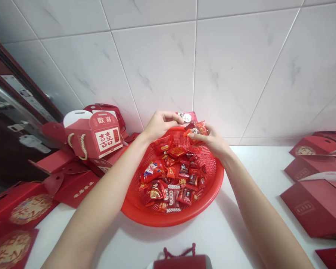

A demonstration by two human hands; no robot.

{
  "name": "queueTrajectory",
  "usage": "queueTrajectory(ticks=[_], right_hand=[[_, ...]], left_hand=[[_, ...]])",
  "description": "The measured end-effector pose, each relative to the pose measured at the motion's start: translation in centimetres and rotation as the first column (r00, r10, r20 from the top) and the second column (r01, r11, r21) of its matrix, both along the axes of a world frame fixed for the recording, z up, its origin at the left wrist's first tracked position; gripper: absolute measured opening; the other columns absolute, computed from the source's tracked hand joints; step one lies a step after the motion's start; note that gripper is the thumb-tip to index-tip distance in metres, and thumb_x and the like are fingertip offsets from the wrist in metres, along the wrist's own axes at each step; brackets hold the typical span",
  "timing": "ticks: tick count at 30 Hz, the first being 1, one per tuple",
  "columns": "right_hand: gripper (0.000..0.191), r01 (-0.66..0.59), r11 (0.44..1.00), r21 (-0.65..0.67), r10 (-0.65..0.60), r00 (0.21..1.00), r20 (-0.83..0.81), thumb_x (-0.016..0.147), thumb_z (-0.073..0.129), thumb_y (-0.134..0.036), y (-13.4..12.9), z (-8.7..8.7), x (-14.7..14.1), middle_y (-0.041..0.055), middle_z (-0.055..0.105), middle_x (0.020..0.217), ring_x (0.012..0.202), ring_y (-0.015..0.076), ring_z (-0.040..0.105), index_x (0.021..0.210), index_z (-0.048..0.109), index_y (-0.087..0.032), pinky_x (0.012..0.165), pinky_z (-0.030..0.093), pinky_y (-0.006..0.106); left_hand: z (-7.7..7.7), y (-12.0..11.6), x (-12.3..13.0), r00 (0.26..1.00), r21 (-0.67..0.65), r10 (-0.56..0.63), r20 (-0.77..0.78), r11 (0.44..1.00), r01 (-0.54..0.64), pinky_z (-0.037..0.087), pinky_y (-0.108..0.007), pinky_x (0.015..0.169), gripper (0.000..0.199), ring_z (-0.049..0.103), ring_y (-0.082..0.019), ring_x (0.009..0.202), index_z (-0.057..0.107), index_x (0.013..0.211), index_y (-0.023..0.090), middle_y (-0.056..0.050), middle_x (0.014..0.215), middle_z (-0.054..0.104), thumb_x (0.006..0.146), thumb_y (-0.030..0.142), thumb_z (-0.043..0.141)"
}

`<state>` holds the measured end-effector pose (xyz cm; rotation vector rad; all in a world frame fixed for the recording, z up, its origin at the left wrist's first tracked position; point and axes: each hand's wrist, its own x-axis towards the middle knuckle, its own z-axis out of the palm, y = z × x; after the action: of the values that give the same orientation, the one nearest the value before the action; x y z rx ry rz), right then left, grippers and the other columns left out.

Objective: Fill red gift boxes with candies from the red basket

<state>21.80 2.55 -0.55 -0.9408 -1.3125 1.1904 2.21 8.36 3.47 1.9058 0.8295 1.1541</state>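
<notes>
Over the far rim of a red plastic colander [173, 220], my left hand [164, 125] pinches a red and white candy packet [187, 117] by its edge. Close beside it, my right hand [211, 139] is closed on several red wrapped candies [197, 130], which overlap so that I cannot count them. Inside the colander lies a heap of wrapped candies [184, 170] in red, dark red and gold. Among them are a larger red packet [152, 170] on the left and a dotted-edge packet [173, 198] at the front.
A red gift box with rope handles [106, 138] stands on other red boxes [75, 188] at left. More red boxes [319, 201] line the right side. A dark red box with a cord handle [182, 261] sits at the near edge. Behind rises a tiled wall [156, 67]; a door with keys [35, 142] is far left.
</notes>
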Motion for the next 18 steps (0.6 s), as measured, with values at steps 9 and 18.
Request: queueTrajectory(ticks=[9,18], right_hand=[[0.042,-0.075,0.997,0.012,0.075,0.997,0.014,0.065,0.085,-0.035,0.26,-0.13,0.13,0.004,0.071,0.09,0.077,0.0197,0.065,0.102,0.069,-0.023,0.068,0.06,0.038],[0.046,-0.12,0.993,0.007,0.12,0.993,0.005,0.063,0.087,-0.03,0.27,-0.24,0.1,0.0031,0.072,0.094,0.08,0.0198,0.067,0.105,0.069,-0.023,0.07,0.061,0.037]], left_hand=[[-0.37,-0.59,0.89,0.979,0.004,-0.066,-0.192,0.998,0.068,0.052,-0.038,0.092,0.016,0.068,-0.019,0.091,0.075,0.083,0.014,-0.006,0.093,0.075,0.073,0.024,0.067],[-0.7,-0.26,0.92,0.991,0.06,-0.035,-0.133,0.997,0.043,0.052,-0.035,0.095,0.034,0.067,-0.017,0.096,0.067,0.111,0.013,-0.008,0.11,0.072,0.078,0.022,0.07]])
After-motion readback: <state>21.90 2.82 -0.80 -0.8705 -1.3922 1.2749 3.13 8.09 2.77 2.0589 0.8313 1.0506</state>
